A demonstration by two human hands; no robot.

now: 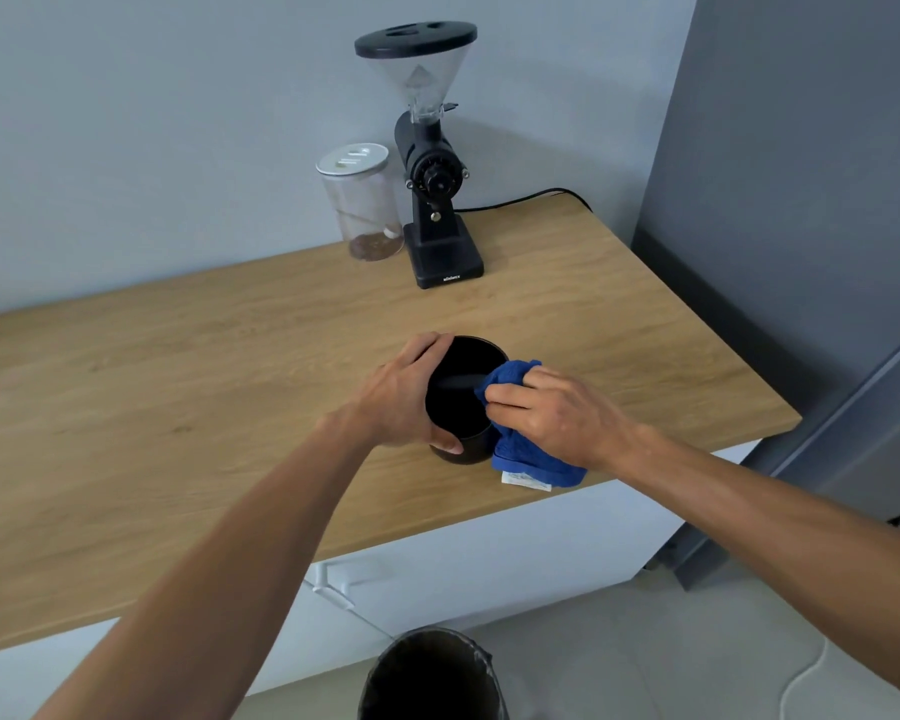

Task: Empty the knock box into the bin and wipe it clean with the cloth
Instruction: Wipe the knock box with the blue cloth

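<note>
A black round knock box [461, 402] stands upright on the wooden counter [178, 407], near its front edge. My left hand [406, 397] wraps around the box's left side and holds it. My right hand [552, 413] grips a blue cloth [520, 449] against the box's right rim, with part of the cloth reaching inside. The rest of the cloth hangs down the outside to the counter. The bar across the box's dark inside is faintly visible. A dark bin [432, 678] stands on the floor below the counter edge.
A black coffee grinder [432, 168] with a clear hopper stands at the back by the wall, its cable running right. Left of it is a glass jar [362, 205] holding some coffee beans. A grey cabinet [801, 200] rises at the right.
</note>
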